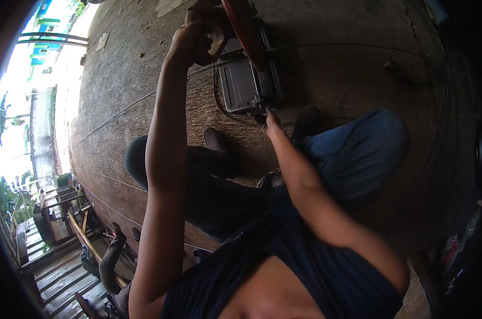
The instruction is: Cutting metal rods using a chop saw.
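In front of my feet, on the brown ground, stands what looks like a chop saw, with a grey metal base (238, 84) and a long red part (245, 37) slanting over it. My left hand (190, 42), arm stretched far forward, is closed at its light brown looped handle (218, 41). Low at the near end of the base is my right hand (271, 125), its fingers curled by a small dark metal fitting (258, 100). What those fingers grip is hidden. A thin rod (198, 70) reaches the base from the left.
My bent knees and shoes (214, 139) flank the near side of the base. A dark cable (215, 95) loops beside it. Thin lines cross the brown surface. At lower left, another person's leg (111, 260) shows beside a wooden pole (87, 239) and corrugated sheets (55, 282).
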The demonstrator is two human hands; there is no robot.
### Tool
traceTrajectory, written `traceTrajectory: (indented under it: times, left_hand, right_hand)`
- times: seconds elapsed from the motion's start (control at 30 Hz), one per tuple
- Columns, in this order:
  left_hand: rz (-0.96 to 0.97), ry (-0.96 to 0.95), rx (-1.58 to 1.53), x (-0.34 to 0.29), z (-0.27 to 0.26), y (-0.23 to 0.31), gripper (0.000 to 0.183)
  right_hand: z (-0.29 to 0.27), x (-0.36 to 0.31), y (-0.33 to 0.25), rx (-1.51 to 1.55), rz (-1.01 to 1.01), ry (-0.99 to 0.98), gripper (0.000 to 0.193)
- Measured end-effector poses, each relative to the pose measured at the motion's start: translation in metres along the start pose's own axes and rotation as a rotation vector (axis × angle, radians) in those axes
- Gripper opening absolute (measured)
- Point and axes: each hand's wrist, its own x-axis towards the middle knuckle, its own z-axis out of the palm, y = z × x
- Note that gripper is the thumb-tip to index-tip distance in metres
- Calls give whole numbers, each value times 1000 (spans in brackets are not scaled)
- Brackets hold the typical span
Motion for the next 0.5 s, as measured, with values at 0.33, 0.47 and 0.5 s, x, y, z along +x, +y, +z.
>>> traceTrajectory:
  times: [0.33,0.47,0.5]
  left_hand:
    - [37,22,-64,-3,-21,-11,33]
    - [34,-71,-119,-4,17,9,32]
    - [28,-57,-116,0,10,3,32]
  right_hand:
    - [20,-46,8,-807,-769,163,44]
    - [-27,28,7,130,144,134,44]
    - [-19,21,10,126,156,126,44]
